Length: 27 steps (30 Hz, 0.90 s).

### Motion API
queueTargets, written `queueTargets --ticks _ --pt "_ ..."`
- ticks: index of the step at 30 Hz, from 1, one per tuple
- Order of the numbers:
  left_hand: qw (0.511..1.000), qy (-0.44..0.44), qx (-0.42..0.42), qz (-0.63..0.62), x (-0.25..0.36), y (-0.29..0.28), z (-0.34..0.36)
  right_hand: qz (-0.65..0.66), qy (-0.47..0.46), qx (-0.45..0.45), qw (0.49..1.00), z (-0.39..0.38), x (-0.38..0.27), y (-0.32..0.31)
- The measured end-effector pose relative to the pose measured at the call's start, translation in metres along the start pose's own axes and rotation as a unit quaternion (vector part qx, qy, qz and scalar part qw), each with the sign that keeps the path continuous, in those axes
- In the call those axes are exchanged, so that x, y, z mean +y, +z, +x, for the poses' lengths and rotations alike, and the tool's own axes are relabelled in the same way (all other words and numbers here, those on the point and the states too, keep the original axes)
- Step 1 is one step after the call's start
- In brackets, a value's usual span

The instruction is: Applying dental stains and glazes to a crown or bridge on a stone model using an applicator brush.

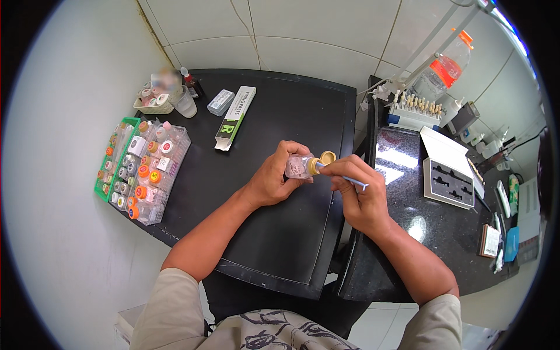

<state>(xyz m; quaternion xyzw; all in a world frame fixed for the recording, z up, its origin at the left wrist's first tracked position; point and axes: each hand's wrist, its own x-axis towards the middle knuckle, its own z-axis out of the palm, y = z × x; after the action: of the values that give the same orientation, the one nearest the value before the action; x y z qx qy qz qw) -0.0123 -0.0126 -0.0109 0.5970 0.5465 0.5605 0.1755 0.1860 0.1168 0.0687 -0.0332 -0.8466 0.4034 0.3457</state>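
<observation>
My left hand [275, 176] is closed round a small clear bottle [297, 168], tilted with its mouth toward my right hand. Pinkish contents show through its wall. The yellow flip cap [328, 157] stands open on the bottle's neck. Between the fingers of my right hand [360, 189] is a thin light-blue stick [354, 182] with a small forked end. Its other end points at the bottle mouth; whether the tip is inside I cannot tell. Both hands are above the black table.
A clear basket [185, 143] and a green basket [102, 189] of small bottles stand at the left. Behind lie a long white-and-green box [235, 118] and a small box [221, 102]. On the right counter [402, 256] are a tooth shade guide [415, 111] and an open white case [448, 184].
</observation>
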Motion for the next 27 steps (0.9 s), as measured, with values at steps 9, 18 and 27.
queueTargets --ticks 9,18,27 --pt "0.997 0.019 -0.030 0.066 0.024 -0.004 0.005 0.027 0.059 0.005 0.998 -0.001 -0.005 -0.004" --pt "0.998 0.050 0.007 0.030 -0.001 0.003 0.002 -0.007 0.042 -0.009 0.999 -0.002 -0.001 -0.004" --pt "0.994 0.052 -0.021 0.090 0.018 -0.004 0.005 -0.013 0.023 -0.006 1.000 -0.002 0.001 -0.001"
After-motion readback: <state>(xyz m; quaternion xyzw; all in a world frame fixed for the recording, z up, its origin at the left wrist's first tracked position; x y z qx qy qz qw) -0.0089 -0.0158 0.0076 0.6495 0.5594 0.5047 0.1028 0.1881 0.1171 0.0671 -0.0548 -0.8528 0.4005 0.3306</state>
